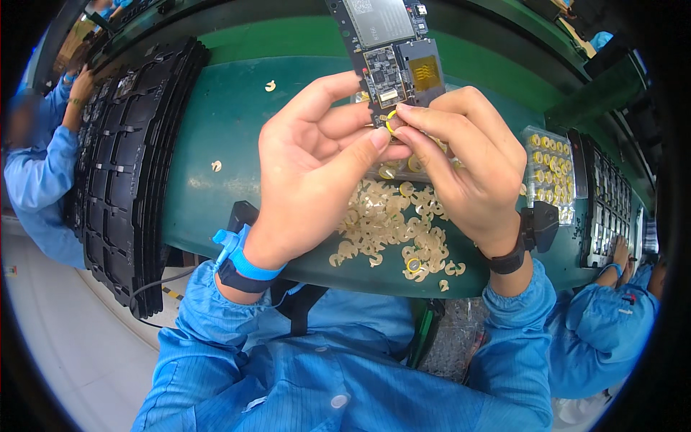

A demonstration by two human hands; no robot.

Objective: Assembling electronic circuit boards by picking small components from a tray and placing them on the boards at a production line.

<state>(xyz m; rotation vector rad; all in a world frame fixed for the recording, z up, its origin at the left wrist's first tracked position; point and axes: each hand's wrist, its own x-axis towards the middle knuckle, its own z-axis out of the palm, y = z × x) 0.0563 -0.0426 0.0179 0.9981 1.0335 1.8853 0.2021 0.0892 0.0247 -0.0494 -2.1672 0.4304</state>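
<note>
Green worktop (216,129); circuit board (381,72), its near end: my left hand (306,158) is gripping, my right hand (471,155) (the nearer hand) is pinching a yellow-rimmed disc (389,124).

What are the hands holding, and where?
The left hand holds a circuit board by its lower end; the right hand pinches a yellow-rimmed disc by its edge.

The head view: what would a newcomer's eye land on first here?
Probably the dark circuit board at top centre, held up in the left hand, with a small yellow-rimmed piece pinched by the right hand near its lower end. Next, the heap of pale notched pieces below on the green table, and the black trays stacked at left.
</note>
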